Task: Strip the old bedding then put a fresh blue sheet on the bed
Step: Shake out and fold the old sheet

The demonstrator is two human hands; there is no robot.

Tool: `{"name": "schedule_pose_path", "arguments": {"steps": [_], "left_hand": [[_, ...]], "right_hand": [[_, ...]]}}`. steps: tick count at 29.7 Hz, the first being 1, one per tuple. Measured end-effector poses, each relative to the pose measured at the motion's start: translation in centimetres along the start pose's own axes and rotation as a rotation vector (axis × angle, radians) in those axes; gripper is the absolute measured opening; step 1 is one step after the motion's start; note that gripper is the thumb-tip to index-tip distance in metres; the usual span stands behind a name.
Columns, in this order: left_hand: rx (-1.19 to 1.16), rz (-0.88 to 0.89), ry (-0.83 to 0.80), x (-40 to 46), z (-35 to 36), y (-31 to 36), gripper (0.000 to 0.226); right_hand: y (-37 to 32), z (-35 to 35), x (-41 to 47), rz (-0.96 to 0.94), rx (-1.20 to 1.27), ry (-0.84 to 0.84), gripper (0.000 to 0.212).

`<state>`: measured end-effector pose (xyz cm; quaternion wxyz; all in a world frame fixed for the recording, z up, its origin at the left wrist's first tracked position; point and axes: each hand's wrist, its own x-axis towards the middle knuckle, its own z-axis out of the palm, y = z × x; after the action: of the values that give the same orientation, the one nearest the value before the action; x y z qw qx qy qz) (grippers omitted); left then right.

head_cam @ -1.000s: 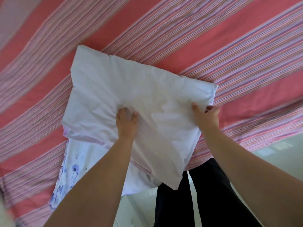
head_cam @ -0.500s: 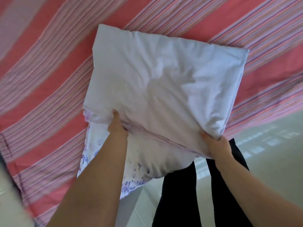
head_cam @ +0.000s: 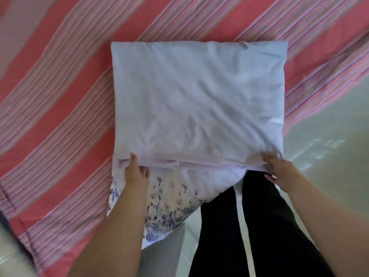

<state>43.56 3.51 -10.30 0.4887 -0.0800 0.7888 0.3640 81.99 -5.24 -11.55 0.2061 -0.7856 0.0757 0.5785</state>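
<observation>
A white pillow [head_cam: 195, 100] lies on the red and pink striped sheet [head_cam: 60, 96] that covers the bed. Its near end hangs over the bed's edge. A floral pillowcase [head_cam: 171, 198], white with blue and purple flowers, bunches below the pillow's near edge. My left hand [head_cam: 136, 172] grips the fabric at the near left corner. At the near right corner my right hand [head_cam: 279, 168] pinches the folded edge.
My legs in black trousers [head_cam: 249, 226] stand against the bed's near edge. Pale shiny floor [head_cam: 329, 146] shows at the right. The striped sheet's hemmed corner [head_cam: 22, 226] hangs at the lower left.
Both hands slid from the pillow's top face down to its near edge and now hold the corners. The pillow turned square to me, and more floral pillowcase shows below it.
</observation>
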Motion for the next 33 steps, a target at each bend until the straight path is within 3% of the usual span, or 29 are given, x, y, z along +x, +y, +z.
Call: {"name": "schedule_pose_path", "arguments": {"steps": [3, 5, 7, 11, 14, 15, 16, 18, 20, 23, 25, 27, 29, 31, 32, 33], "left_hand": [[0.051, 0.024, -0.005, 2.1, 0.8, 1.9, 0.041], [0.129, 0.208, 0.143, 1.9, 1.9, 3.2, 0.039], [0.241, 0.352, 0.304, 1.0, 1.9, 3.8, 0.040], [0.480, 0.229, 0.329, 1.4, -0.1, 2.9, 0.044], [0.729, 0.324, 0.483, 0.5, 1.5, 3.8, 0.052], [0.835, 0.454, 0.501, 0.5, 2.3, 3.9, 0.056], [0.970, 0.657, 0.444, 0.0, 3.3, 3.8, 0.059], [1.265, 1.058, 0.154, -0.2, 5.9, 2.5, 0.062], [1.486, 1.242, -0.162, -1.2, 10.3, 0.5, 0.059], [1.589, 1.360, -0.407, -3.4, 17.2, -1.8, 0.059], [1.681, 1.384, -0.470, -3.1, 21.0, -1.3, 0.065], [1.795, 1.401, -0.486, -1.0, 24.0, 1.0, 0.067], [1.900, 1.278, -0.317, 2.3, 25.7, 4.4, 0.069], [1.834, 0.868, -0.041, 6.1, 25.2, 8.7, 0.078], [1.735, 0.668, 0.070, 7.3, 24.6, 10.8, 0.082], [1.651, 0.573, 0.152, 7.8, 23.8, 12.6, 0.081]], "right_hand": [[0.1, 0.4, 0.7, 0.068, 0.211, -0.121, 0.020], [0.7, -0.1, 0.7, 0.098, 0.387, -0.295, 0.021], [2.2, -1.0, 0.5, 0.120, 0.354, -0.355, 0.031], [3.9, -0.8, 1.1, 0.052, -0.236, -0.088, 0.030], [2.3, 0.2, 1.7, -0.147, -0.294, 0.227, 0.042], [1.4, 0.7, 1.6, -0.272, -0.302, 0.357, 0.040], [0.3, 1.4, 1.2, -0.438, -0.299, 0.465, 0.038], [-2.4, 4.2, 0.0, -0.785, -0.236, 0.532, 0.041], [-5.0, 7.9, -0.8, -0.940, -0.224, 0.417, 0.043], [-8.7, 13.3, -1.2, -1.157, -0.472, 0.100, 0.045], [-12.1, 15.2, 0.3, -1.393, -0.752, -0.065, 0.050], [-16.8, 14.6, 4.6, -1.468, -1.158, -0.051, 0.061], [-22.0, 12.0, 9.6, -1.147, -1.312, 0.182, 0.062], [-26.2, 7.7, 12.5, -0.721, -1.031, 0.439, 0.054], [-27.5, 6.1, 13.2, -0.600, -0.890, 0.496, 0.051], [-28.1, 5.1, 13.3, -0.625, -0.859, 0.538, 0.048]]}}
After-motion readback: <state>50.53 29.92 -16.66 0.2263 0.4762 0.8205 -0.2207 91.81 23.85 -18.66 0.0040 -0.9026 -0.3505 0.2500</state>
